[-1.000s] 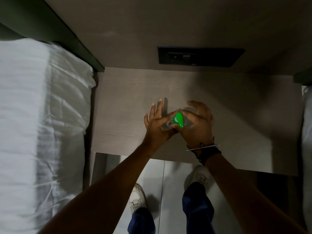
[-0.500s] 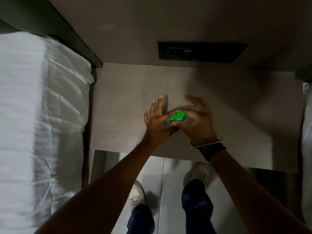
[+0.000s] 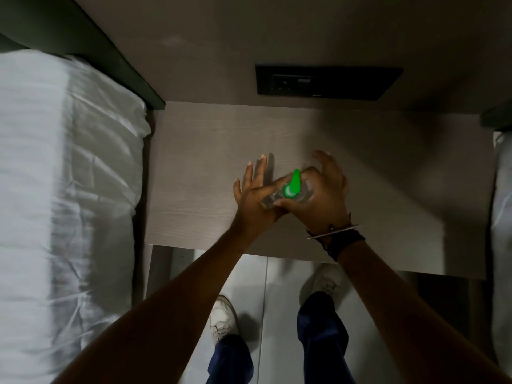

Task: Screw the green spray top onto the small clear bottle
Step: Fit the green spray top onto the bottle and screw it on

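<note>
The small clear bottle (image 3: 269,200) is held over the wooden bedside table (image 3: 194,167), and the green spray top (image 3: 291,187) sits on its neck with the nozzle pointing away from me. My left hand (image 3: 250,196) grips the bottle from the left with thumb and forefinger, its other fingers spread. From the right, my right hand (image 3: 325,196) curls its thumb and forefinger around the green top, the remaining fingers raised and apart. Both hands hide most of the bottle's body.
A bed with white sheets (image 3: 63,189) runs along the left side of the table. A dark socket panel (image 3: 327,81) is set in the wall behind it. Beyond the table's near edge are the pale floor and my white shoes (image 3: 221,320).
The green top has turned: its nozzle pointed toward me, then up and right, and now points away. My right hand's fingers have spread wider. My left hand has barely moved.
</note>
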